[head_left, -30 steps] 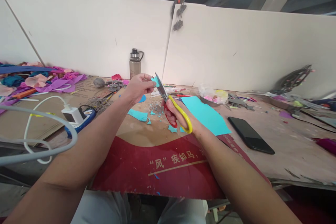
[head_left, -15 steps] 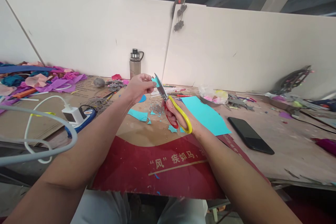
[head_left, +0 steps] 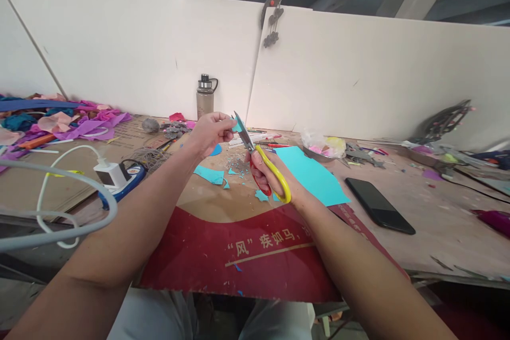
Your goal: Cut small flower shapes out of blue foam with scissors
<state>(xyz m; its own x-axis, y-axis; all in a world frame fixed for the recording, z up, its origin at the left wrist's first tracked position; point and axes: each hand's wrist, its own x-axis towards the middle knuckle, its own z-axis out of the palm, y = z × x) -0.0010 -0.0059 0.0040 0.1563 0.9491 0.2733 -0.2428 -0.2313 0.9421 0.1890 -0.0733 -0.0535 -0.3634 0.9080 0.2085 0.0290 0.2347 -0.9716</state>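
Note:
Between its thumb and fingers, my left hand pinches a small turquoise paper piece. My right hand grips a pair of scissors with yellow and red handles. The blades point up and away, right at the edge of the paper piece, their tips slightly apart. Below the hands, a turquoise offcut and a star-like paper cutout lie on the board, with small scraps around them. A large turquoise sheet lies to the right, partly behind my right hand and wrist.
A red printed board covers the table's front edge. A black phone lies right, a bottle stands at the white partition. Left are a charger on a power strip, a looping cable and crumpled coloured paper.
The paper piece in my left hand has turned slightly against the scissor blades, and my left fingers have shifted a little. The scissors stay nearly in place.

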